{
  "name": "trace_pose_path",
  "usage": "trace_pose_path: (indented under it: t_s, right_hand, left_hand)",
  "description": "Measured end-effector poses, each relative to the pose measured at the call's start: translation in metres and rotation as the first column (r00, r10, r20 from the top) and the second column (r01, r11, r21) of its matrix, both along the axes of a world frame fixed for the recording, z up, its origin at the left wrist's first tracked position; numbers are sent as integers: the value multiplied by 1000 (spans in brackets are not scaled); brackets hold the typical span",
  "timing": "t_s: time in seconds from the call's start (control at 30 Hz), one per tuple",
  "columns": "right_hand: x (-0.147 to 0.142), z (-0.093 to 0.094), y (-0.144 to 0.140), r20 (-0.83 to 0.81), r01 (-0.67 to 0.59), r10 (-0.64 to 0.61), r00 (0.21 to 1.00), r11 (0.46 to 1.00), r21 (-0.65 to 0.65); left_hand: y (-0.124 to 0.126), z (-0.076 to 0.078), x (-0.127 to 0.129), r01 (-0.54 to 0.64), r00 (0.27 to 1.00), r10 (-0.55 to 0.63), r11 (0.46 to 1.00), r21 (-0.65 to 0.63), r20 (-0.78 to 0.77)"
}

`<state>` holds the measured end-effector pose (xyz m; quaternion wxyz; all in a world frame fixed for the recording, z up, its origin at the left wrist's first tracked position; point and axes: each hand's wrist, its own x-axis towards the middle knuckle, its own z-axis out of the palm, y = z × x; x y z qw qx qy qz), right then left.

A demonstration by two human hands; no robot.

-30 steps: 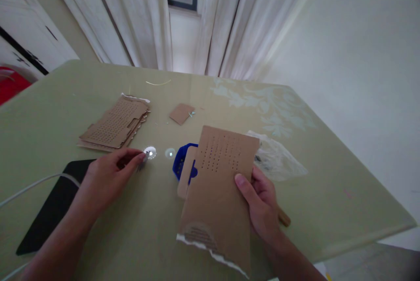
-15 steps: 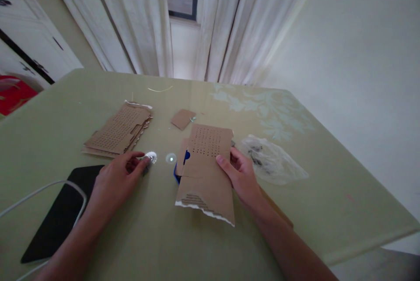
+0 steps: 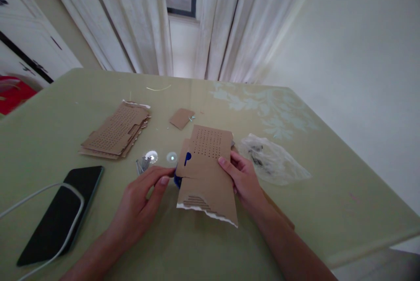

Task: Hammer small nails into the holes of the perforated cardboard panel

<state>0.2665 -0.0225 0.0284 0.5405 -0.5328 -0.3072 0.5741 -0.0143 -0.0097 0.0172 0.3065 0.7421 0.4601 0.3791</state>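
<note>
My right hand (image 3: 242, 178) grips a torn brown cardboard piece (image 3: 210, 176) by its right edge, thumb on top and fingers behind. Rows of small holes run across its upper half, and the lower edge is ragged. A blue object (image 3: 177, 179), mostly hidden, shows behind the cardboard's left side and through a notch. My left hand (image 3: 141, 200) reaches to that left side with thumb and index finger apart, the index fingertip at the blue object. Whether they touch is unclear. Just beyond my left hand, several thin metal nails or screws (image 3: 143, 165) lie in a small bundle.
Perforated cardboard sheets (image 3: 116, 130) are stacked at the left. A black tablet-like slab (image 3: 61, 215) lies under a white cable (image 3: 74, 224). Behind are a small cardboard scrap (image 3: 181, 118) and two round shiny spots; a clear plastic bag (image 3: 277, 163) with dark bits lies right.
My left hand has let go of the metal nails or screws beside the round white spot and moved right to the cardboard's left edge. My right hand keeps its hold, almost unmoved.
</note>
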Motion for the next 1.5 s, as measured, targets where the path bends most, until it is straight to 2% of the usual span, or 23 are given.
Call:
trace_pose_path:
  t_s: [0.23,0.4,0.57,0.73,1.1,1.5]
  right_hand:
    - [10,1,-2,-61,-102,98,993,993,-62]
    - [13,4,-3,-83,-142,137,987,988,-53]
    - [13,2,-2,7,-175,175,984,984,-25]
    - [13,1,-2,78,-183,184,980,983,-20]
    - [10,0,-6,57,-187,187,981,982,-5]
    - [13,1,-5,233,-205,200,952,979,-4]
  left_hand:
    - [2,7,2,25,1000,-25,999,-24,0]
    - [1,8,4,31,999,-32,998,-47,-17]
    - [-1,5,5,30,999,-31,996,-80,-13]
    - [-3,-1,7,34,995,-22,992,-122,97]
    - [-5,1,7,122,962,-73,977,-174,263]
    - [-8,2,10,87,981,-33,955,-283,192]
